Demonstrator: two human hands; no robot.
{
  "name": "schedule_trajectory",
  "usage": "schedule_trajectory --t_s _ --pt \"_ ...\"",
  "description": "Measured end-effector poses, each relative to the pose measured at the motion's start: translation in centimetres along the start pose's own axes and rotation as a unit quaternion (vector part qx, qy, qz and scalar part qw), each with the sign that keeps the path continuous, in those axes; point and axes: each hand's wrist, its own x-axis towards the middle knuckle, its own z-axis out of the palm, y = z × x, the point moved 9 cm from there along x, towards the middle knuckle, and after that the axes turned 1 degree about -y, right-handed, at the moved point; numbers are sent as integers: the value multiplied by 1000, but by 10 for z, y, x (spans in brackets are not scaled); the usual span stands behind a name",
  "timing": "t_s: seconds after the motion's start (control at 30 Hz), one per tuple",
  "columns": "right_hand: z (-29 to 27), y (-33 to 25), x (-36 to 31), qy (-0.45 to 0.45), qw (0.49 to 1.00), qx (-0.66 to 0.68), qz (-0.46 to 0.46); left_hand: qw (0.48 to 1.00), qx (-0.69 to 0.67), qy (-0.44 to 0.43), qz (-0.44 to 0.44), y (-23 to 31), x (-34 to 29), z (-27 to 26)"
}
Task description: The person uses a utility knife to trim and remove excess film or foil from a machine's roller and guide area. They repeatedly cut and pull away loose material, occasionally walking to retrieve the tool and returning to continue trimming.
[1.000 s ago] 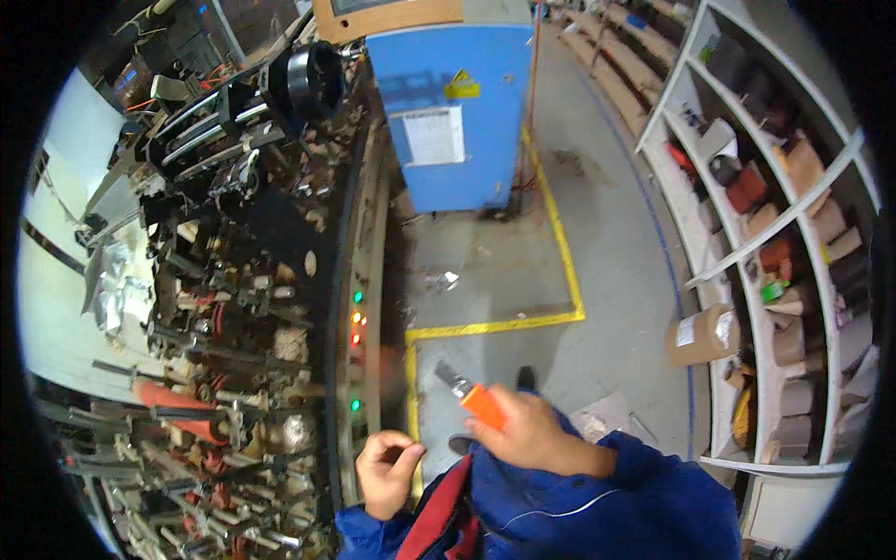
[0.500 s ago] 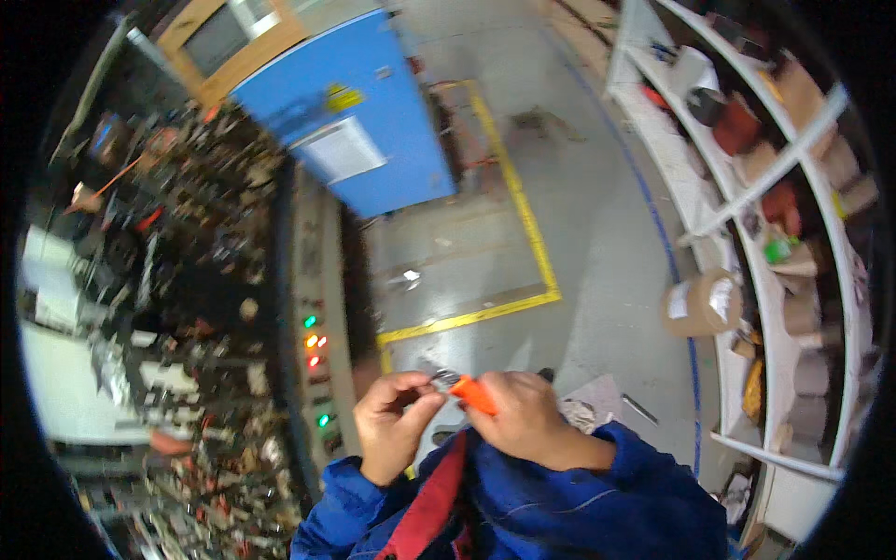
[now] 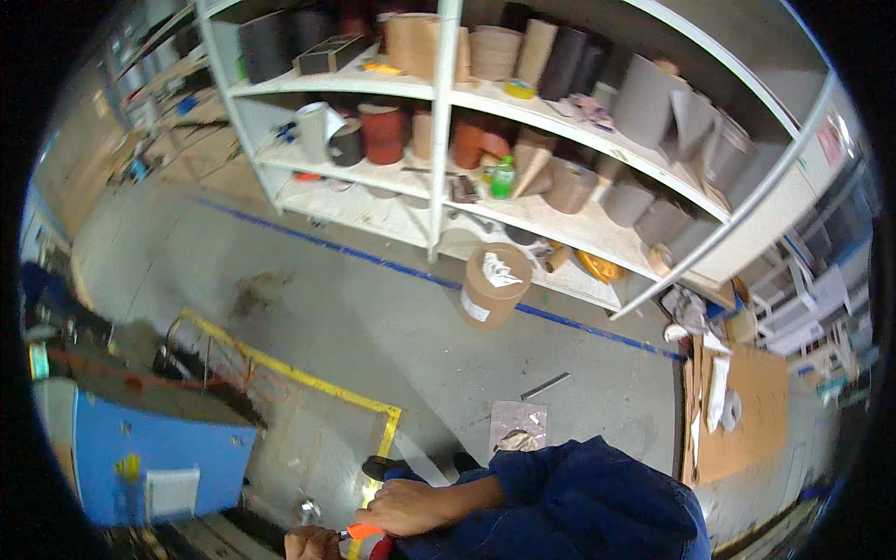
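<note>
My right hand [image 3: 406, 509], at the lower edge, is closed around a small tool with a bright orange handle [image 3: 362, 531]. The tool's dark, narrow end points left, to the closed fingertips of my left hand [image 3: 313, 544]. Part of my left hand is cut off by the picture's lower edge. Both hands are close together in front of my body, and the tool's exact kind is too small to tell.
A white shelf unit [image 3: 439, 201] with rolls of sheet material stands ahead. Before it is a brown drum [image 3: 497, 291]. A blue cabinet [image 3: 159, 439] is at left, cardboard [image 3: 761, 401] at right. A metal bar [image 3: 546, 386] lies on the floor.
My view has swung right: the shelves now stand ahead, the blue cabinet has shifted to the lower left, and the cluttered panel has left view. My hands sit lower, still at the orange-handled tool.
</note>
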Motion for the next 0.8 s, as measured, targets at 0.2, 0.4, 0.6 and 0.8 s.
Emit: schedule_trajectory --t_s 0.2,0.4,0.6,0.8 --pt "-54 42 51 100 991 7 89 839 409 -135 334 32 120 11" --pt "-78 75 67 172 973 63 137 955 246 -110 126 0 292 -42" --pt "-118 115 69 241 935 -27 260 975 89 -201 3 -2 370 -8" --pt "-189 173 47 327 929 -32 169 954 8 -290 73 31 400 87"
